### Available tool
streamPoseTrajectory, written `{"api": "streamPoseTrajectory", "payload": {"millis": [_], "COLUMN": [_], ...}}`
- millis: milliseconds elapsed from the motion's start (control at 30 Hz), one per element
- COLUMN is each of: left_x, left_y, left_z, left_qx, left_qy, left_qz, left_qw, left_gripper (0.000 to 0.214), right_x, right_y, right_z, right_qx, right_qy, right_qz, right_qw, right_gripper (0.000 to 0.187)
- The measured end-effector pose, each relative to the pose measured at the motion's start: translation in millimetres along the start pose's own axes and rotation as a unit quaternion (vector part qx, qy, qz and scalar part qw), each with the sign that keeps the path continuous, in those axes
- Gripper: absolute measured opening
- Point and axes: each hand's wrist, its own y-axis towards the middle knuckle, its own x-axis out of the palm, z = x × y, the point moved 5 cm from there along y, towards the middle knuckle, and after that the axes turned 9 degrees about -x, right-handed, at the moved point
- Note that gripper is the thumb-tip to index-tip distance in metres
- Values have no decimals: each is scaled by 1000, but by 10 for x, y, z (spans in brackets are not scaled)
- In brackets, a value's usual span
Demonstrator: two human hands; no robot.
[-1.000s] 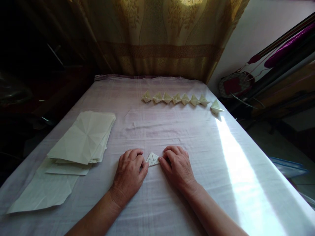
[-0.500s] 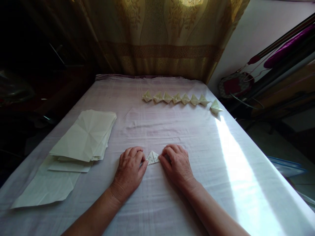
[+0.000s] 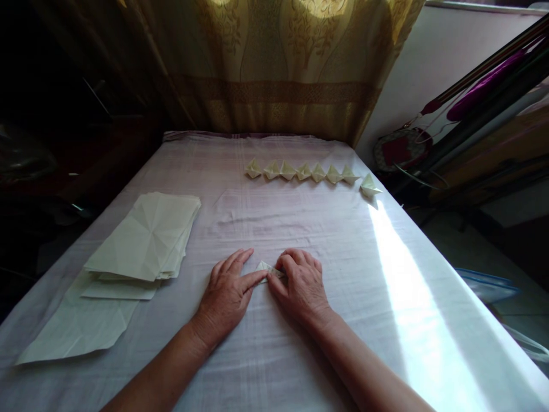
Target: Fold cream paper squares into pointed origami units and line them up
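A small folded paper triangle [image 3: 262, 266] lies low on the cloth between my two hands, partly hidden by thumbs and fingers. My left hand [image 3: 227, 289] rests on its left side with fingers stretched out, and its thumb reaches across onto the paper's near edge. On the other side, my right hand [image 3: 303, 280] has its fingers curled, pinching the paper's right part between thumb and fingers. The thumb tips almost meet in front of the triangle.
Several small folded paper boats [image 3: 303, 171] stand in a row at the far right of the tablecloth [image 3: 343, 355]. Creased paper sheets [image 3: 141, 240] are stacked at the left. A patterned curtain [image 3: 274, 86] hangs behind; a bag [image 3: 401, 150] is beyond the right edge.
My left fingers have straightened, and its thumb has moved right onto the paper. My right thumb has slid left along the near edge, covering more of the triangle. The view has shifted slightly.
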Motion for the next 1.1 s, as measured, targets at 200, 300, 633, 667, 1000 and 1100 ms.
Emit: {"api": "streamPoseTrajectory", "payload": {"millis": [200,300,633,667,1000,1100], "left_x": [9,2,-37,-29,2,-32], "left_y": [31,39,175,191,180,150], "left_z": [-32,-37,171,196,118,47], "left_qx": [-1,-6,-81,-88,-72,-63], "left_qy": [3,2,-5,-3,-18,-15], "left_qz": [-13,-19,-5,4,-20,-23], "left_qw": [1000,1000,997,996,997,998], "left_gripper": [40,40,11,10,8,14], "right_x": [-34,-52,-23,-21,-19,-19], "right_y": [-4,-12,-20,-24,-50,-49], "right_z": [101,186,256,256,260,265], "right_qx": [-8,-12,1,-1,-6,-4], "right_qy": [22,52,95,97,102,105], "right_qz": [-6,-5,11,16,34,31], "right_qw": [1000,999,995,995,994,994], "right_gripper": [12,4,6,6,6,6]}}
